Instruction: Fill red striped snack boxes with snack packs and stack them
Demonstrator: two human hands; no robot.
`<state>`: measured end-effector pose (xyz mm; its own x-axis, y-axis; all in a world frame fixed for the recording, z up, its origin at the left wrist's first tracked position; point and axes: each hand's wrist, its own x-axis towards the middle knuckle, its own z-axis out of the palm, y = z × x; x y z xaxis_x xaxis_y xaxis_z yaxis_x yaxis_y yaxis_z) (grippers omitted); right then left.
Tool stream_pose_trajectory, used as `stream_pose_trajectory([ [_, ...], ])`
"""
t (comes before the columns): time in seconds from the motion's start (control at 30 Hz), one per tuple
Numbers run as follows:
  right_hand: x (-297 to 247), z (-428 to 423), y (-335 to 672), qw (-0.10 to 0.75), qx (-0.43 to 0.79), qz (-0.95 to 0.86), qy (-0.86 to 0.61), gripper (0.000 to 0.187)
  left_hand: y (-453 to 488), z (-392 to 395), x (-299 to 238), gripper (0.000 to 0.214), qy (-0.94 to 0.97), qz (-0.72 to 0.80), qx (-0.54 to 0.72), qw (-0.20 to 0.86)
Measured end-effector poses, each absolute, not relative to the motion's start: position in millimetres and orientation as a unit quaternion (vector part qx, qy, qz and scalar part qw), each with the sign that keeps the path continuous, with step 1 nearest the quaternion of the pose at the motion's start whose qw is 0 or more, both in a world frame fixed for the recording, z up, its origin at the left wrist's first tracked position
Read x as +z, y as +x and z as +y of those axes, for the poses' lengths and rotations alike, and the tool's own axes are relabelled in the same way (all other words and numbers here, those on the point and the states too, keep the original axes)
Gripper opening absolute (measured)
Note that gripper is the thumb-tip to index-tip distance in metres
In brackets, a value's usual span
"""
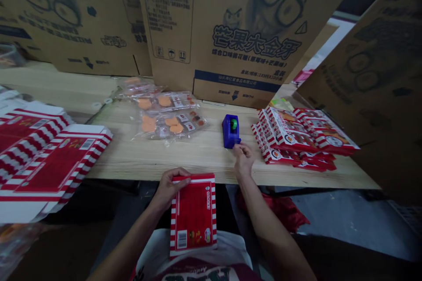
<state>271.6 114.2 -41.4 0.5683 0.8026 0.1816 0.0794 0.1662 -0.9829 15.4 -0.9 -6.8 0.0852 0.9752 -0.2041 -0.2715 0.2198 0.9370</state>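
Observation:
My left hand [173, 189] is closed on the upper left corner of a flat red box [194, 215] with red-and-white striped edges, a barcode and small printed pictures. The box is tilted in front of my body, just off the table's near edge. On the table stands a blue tape dispenser [227, 134] with a green core. My right hand [244, 160] is at the dispenser's front end, its thumb and fingers pinched together at the tape's end. The clear tape itself is too fine to make out there.
Clear packs of orange candy pieces [165, 123] lie behind the box. Filled red-and-white packages [296, 136] are stacked at the right, flat striped cartons [59, 158] at the left. Large brown cardboard boxes [211, 70] wall off the back of the wooden table [138, 164].

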Motion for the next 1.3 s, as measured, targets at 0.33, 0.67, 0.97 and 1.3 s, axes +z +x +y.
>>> stream_pose_trajectory([
  [0.33, -9.9, 93.1, 279.6, 0.562, 0.405, -0.452, -0.561, 0.028, 24.1, 1.6, 5.1, 0.019, 0.373, 0.455, 0.467, 0.66],
  [0.67, 93.8, 104.6, 207.9, -0.073, 0.383, -0.903, -0.181, 0.028, 37.9, 6.9, 8.4, 0.012, 0.404, 0.402, 0.46, 0.681],
  [0.97, 39.9, 99.5, 214.1, -0.203, 0.698, -0.631, -0.272, 0.061, 32.8, -9.8, 33.9, 0.013, 0.54, 0.371, 0.441, 0.613],
  [1.3, 131.1, 76.0, 241.5, -0.034, 0.48, -0.849, -0.22, 0.012, -5.6, -13.9, 57.7, 0.061, 0.489, 0.434, 0.486, 0.58],
])
